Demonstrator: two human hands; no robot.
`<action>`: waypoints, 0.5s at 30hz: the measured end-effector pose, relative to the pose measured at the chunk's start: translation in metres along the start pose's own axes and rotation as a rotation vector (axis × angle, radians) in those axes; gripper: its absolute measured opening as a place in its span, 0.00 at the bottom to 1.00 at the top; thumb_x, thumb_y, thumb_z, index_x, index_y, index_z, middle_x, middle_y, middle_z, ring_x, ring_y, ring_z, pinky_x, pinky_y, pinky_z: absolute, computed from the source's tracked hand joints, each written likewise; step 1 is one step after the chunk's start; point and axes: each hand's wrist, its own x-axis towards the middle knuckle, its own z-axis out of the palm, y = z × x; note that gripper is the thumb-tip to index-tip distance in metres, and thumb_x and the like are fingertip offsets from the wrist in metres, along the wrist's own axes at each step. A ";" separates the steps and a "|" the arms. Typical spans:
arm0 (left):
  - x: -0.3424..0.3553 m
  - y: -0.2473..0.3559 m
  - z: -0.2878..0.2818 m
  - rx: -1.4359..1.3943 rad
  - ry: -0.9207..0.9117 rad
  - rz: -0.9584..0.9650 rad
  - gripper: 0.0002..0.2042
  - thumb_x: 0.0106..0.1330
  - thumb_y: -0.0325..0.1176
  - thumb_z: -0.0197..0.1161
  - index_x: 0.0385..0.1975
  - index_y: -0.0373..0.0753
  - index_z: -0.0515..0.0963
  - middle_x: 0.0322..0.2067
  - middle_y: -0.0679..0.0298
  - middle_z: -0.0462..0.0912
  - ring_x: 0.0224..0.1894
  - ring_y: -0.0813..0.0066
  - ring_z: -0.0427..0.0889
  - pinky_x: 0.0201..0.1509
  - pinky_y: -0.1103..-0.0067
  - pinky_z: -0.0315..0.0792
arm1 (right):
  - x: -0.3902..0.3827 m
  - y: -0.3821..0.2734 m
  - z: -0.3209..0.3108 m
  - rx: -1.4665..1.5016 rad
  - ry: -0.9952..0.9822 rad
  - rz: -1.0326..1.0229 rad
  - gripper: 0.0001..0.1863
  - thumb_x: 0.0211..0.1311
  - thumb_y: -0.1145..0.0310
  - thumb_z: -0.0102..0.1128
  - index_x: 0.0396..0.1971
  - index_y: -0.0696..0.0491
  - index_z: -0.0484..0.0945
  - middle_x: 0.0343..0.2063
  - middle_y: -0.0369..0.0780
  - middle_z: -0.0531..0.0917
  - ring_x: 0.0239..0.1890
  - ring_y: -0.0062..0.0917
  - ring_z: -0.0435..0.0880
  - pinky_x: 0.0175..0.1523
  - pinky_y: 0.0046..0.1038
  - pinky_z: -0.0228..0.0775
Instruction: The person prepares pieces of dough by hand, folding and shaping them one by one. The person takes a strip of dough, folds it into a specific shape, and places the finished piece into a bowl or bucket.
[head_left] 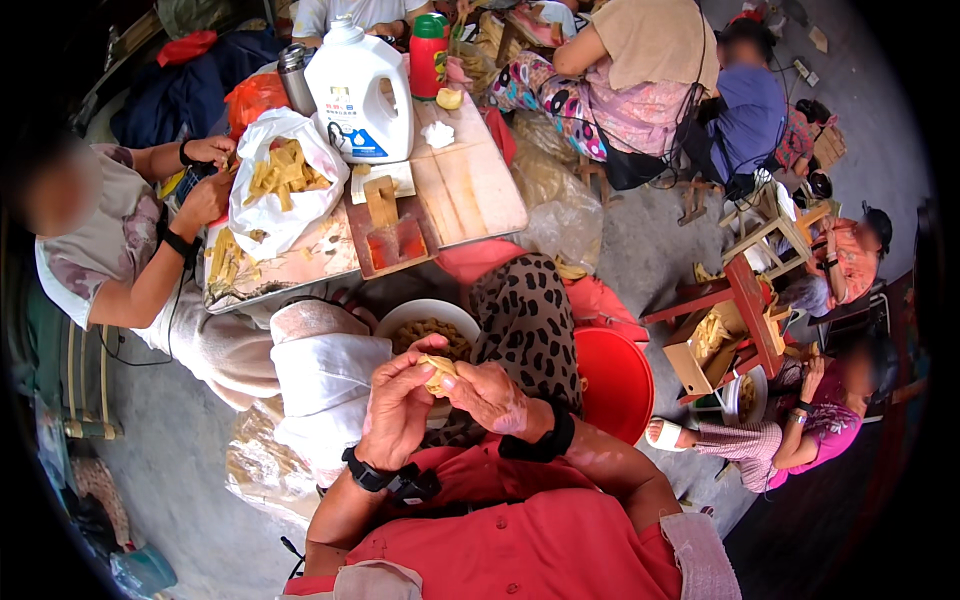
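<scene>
In front of my red shirt, both my hands are raised over my lap. A small pale yellow folded strip (437,372), which looks like tofu skin, is pinched between the fingertips. My left hand (392,408) closes on it from the left, my right hand (490,398) from the right. Just beyond them a white bowl (460,314) between my knees holds many similar yellow pieces (432,336), partly hidden by my fingers. On the table, a white plastic bag (246,195) contains flat yellow strips (286,176), and loose strips (226,258) lie beside it.
The low table (478,190) bears a white jug (365,95), a red flask (428,60) and a wooden box with a handle (384,205). A white towel (325,385) covers my left leg. A red bucket (618,385) stands at my right. Several people work around.
</scene>
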 end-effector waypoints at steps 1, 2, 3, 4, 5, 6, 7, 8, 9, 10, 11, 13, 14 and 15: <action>-0.002 0.003 0.003 -0.047 0.005 -0.045 0.04 0.57 0.25 0.59 0.30 0.32 0.77 0.49 0.60 0.72 0.39 0.76 0.75 0.46 0.78 0.69 | 0.000 0.001 0.001 -0.017 -0.005 -0.037 0.11 0.66 0.66 0.48 0.29 0.59 0.67 0.15 0.43 0.72 0.16 0.34 0.74 0.22 0.31 0.64; -0.003 0.004 0.004 -0.094 0.011 -0.089 0.04 0.56 0.25 0.59 0.29 0.32 0.76 0.49 0.60 0.72 0.40 0.75 0.74 0.48 0.78 0.69 | -0.001 0.003 0.002 -0.016 -0.005 -0.036 0.11 0.66 0.66 0.48 0.29 0.59 0.67 0.15 0.43 0.72 0.16 0.34 0.74 0.22 0.31 0.64; -0.003 0.003 0.002 -0.094 0.011 -0.091 0.04 0.56 0.25 0.59 0.29 0.32 0.76 0.49 0.60 0.72 0.40 0.75 0.74 0.48 0.78 0.69 | -0.001 0.005 0.005 -0.055 0.021 -0.088 0.09 0.65 0.69 0.49 0.28 0.58 0.67 0.14 0.44 0.72 0.16 0.36 0.74 0.21 0.32 0.63; -0.003 0.000 -0.001 -0.113 -0.029 -0.087 0.03 0.55 0.26 0.59 0.27 0.33 0.76 0.49 0.60 0.72 0.41 0.74 0.74 0.49 0.77 0.68 | -0.001 0.007 0.006 -0.092 0.044 -0.142 0.08 0.64 0.71 0.50 0.27 0.58 0.66 0.14 0.45 0.71 0.16 0.39 0.74 0.21 0.34 0.62; -0.004 -0.002 -0.003 -0.132 -0.069 -0.082 0.03 0.54 0.26 0.59 0.25 0.34 0.75 0.49 0.60 0.72 0.43 0.73 0.74 0.51 0.77 0.67 | -0.001 0.007 0.006 -0.091 0.043 -0.141 0.08 0.64 0.71 0.50 0.27 0.58 0.66 0.14 0.45 0.71 0.16 0.39 0.74 0.21 0.34 0.62; -0.003 -0.003 -0.004 -0.133 -0.067 -0.081 0.03 0.54 0.26 0.59 0.25 0.34 0.75 0.49 0.60 0.72 0.43 0.73 0.74 0.51 0.77 0.67 | -0.002 0.007 0.005 -0.152 0.056 -0.208 0.07 0.62 0.73 0.51 0.27 0.58 0.66 0.14 0.45 0.71 0.16 0.40 0.74 0.20 0.35 0.62; -0.002 -0.004 -0.004 -0.029 -0.091 -0.024 0.02 0.54 0.24 0.59 0.22 0.34 0.74 0.49 0.60 0.72 0.43 0.75 0.73 0.50 0.78 0.67 | -0.002 0.007 0.003 -0.213 0.071 -0.274 0.06 0.60 0.75 0.52 0.27 0.58 0.65 0.14 0.46 0.70 0.16 0.42 0.73 0.20 0.36 0.61; -0.001 -0.004 -0.001 0.076 -0.116 0.034 0.04 0.54 0.22 0.59 0.20 0.34 0.74 0.48 0.59 0.72 0.43 0.77 0.73 0.49 0.79 0.66 | -0.002 0.005 0.001 -0.212 0.070 -0.274 0.06 0.60 0.75 0.52 0.27 0.58 0.65 0.14 0.46 0.70 0.16 0.42 0.73 0.20 0.36 0.61; -0.001 -0.004 0.006 0.136 -0.084 0.085 0.05 0.55 0.22 0.59 0.19 0.34 0.74 0.48 0.59 0.72 0.44 0.77 0.73 0.50 0.79 0.66 | -0.002 0.002 -0.001 -0.311 0.090 -0.289 0.07 0.60 0.76 0.53 0.26 0.58 0.65 0.13 0.46 0.69 0.16 0.41 0.73 0.19 0.36 0.61; 0.000 -0.003 0.006 0.136 -0.084 0.084 0.05 0.55 0.22 0.59 0.19 0.34 0.74 0.48 0.59 0.72 0.44 0.77 0.73 0.50 0.79 0.66 | -0.003 0.001 -0.003 -0.410 0.111 -0.304 0.07 0.59 0.77 0.53 0.26 0.58 0.65 0.12 0.45 0.68 0.15 0.41 0.72 0.19 0.36 0.61; 0.001 -0.003 0.004 0.242 -0.064 0.111 0.05 0.55 0.22 0.59 0.18 0.34 0.74 0.48 0.59 0.72 0.44 0.77 0.72 0.51 0.79 0.66 | -0.003 0.009 -0.003 -0.560 0.098 -0.408 0.08 0.59 0.76 0.55 0.24 0.57 0.66 0.14 0.43 0.67 0.15 0.37 0.72 0.19 0.35 0.60; 0.004 -0.006 -0.002 0.464 -0.060 0.209 0.02 0.56 0.20 0.58 0.24 0.33 0.74 0.48 0.59 0.72 0.43 0.78 0.73 0.49 0.81 0.66 | -0.005 0.003 -0.007 -0.820 0.054 -0.455 0.08 0.58 0.74 0.56 0.24 0.57 0.67 0.15 0.40 0.66 0.15 0.34 0.72 0.19 0.33 0.59; 0.003 -0.010 0.001 0.368 -0.001 0.213 0.06 0.55 0.17 0.57 0.31 0.33 0.72 0.45 0.60 0.72 0.41 0.80 0.73 0.46 0.83 0.68 | -0.005 0.001 -0.010 -1.081 0.008 -0.500 0.08 0.58 0.73 0.57 0.23 0.56 0.67 0.16 0.38 0.65 0.16 0.31 0.72 0.19 0.32 0.59; 0.006 -0.008 -0.001 0.402 -0.013 0.222 0.07 0.56 0.17 0.56 0.32 0.33 0.71 0.44 0.61 0.72 0.40 0.80 0.73 0.44 0.84 0.68 | -0.003 0.006 -0.013 -1.115 0.042 -0.528 0.09 0.57 0.71 0.58 0.23 0.55 0.69 0.17 0.35 0.64 0.17 0.26 0.71 0.19 0.29 0.59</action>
